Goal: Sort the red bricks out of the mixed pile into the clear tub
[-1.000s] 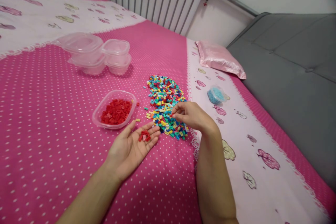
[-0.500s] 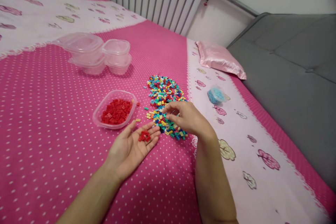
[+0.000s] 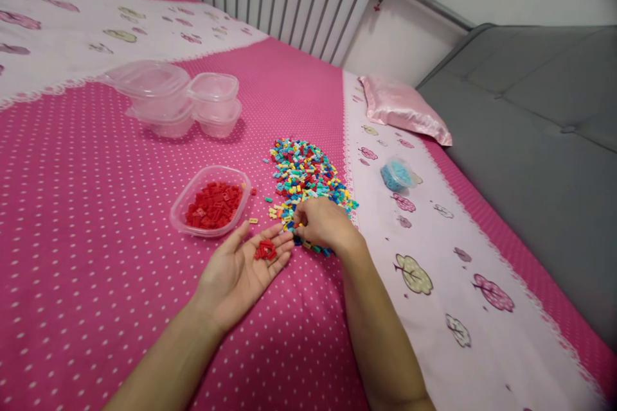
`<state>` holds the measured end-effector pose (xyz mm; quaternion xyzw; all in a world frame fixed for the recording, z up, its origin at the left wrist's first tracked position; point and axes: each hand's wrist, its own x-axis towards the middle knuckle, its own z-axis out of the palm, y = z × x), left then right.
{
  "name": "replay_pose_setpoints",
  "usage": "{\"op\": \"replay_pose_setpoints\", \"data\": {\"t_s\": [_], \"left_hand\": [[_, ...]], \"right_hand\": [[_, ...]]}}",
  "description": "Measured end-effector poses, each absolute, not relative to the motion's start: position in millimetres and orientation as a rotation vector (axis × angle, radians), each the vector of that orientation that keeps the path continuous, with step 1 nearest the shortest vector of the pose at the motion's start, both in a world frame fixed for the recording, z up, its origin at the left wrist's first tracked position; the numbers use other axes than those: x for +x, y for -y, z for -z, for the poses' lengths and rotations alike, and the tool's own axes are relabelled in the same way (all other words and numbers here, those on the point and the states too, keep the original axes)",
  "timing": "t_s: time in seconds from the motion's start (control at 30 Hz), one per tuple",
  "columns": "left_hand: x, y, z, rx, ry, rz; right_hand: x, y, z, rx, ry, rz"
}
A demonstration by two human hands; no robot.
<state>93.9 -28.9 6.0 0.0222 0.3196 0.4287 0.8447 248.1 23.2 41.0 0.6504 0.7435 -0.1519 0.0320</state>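
Palm up, my left hand (image 3: 241,270) holds several small red toy bricks (image 3: 265,250) on its slightly cupped fingers. Beyond it stands a clear plastic tub (image 3: 176,213) with many red bricks (image 3: 214,205) inside. My right hand (image 3: 321,221) is closed in a pinch, low over the near part of a mixed pile of coloured bricks (image 3: 303,167), close to the left fingertips. Whatever its fingertips hold, if anything, is hidden. One yellow brick (image 3: 253,221) lies between the tub and my left hand.
Stacked clear tubs (image 3: 159,99) with lids stand at the back left. A small tub of light blue bricks (image 3: 396,174) sits right of the pile. A pink pillow (image 3: 405,109) lies by the grey headboard (image 3: 530,96). Polka-dot bedding (image 3: 96,257) spreads underneath; a radiator (image 3: 270,0) is behind.
My right hand has moved left and slightly down over the pile, nearer the left fingertips, uncovering bricks at the pile's right edge. The left hand stays still with its red bricks.
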Motion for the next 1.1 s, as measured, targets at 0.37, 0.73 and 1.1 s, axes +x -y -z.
{"op": "replay_pose_setpoints", "data": {"t_s": [0.37,0.73,1.1], "left_hand": [[92,29,-3,0.061,-0.647,-0.904],[92,28,-5,0.062,-0.652,-0.897],[93,28,-1,0.038,-0.592,-0.936]], "right_hand": [[273,-22,-53,2.062,-2.415,0.598],[287,-24,-55,2.243,-2.45,0.663],[254,-6,-71,1.502,-2.94,1.231]]}}
